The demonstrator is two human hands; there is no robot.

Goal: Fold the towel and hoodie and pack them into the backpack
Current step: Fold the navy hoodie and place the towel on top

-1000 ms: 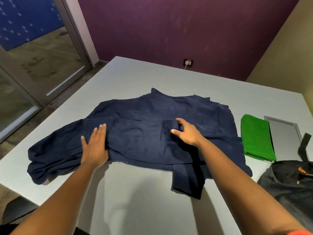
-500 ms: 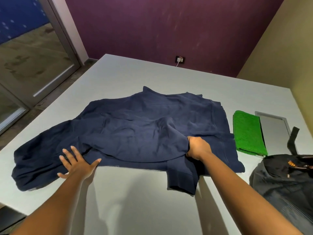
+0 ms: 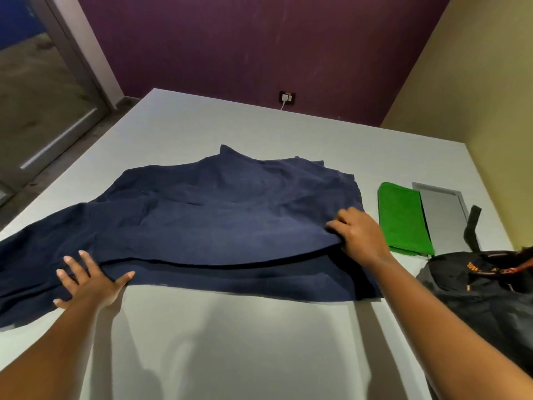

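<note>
Counter [image 3: 245,342], pale grey, carries everything. Hoodie [image 3: 219,215], navy, spread across its middle, one layer doubled over the near part, a sleeve trailing off to the left. Backpack [image 3: 473,287], black, at near right edge, strap pointing to the far side. Grey flat panel [image 3: 444,217] beside it, far right. Towel [image 3: 403,217], green, folded, between hoodie and panel. Right hand [image 3: 357,235] pinches the folded hoodie edge, fingers curled. Left hand [image 3: 89,280] flat, fingers spread, pressing the near-left hoodie hem. Wall socket [image 3: 287,97] on far wall.

The backpack [image 3: 484,290] and hoodie [image 3: 216,220] sleeve run off frame.
</note>
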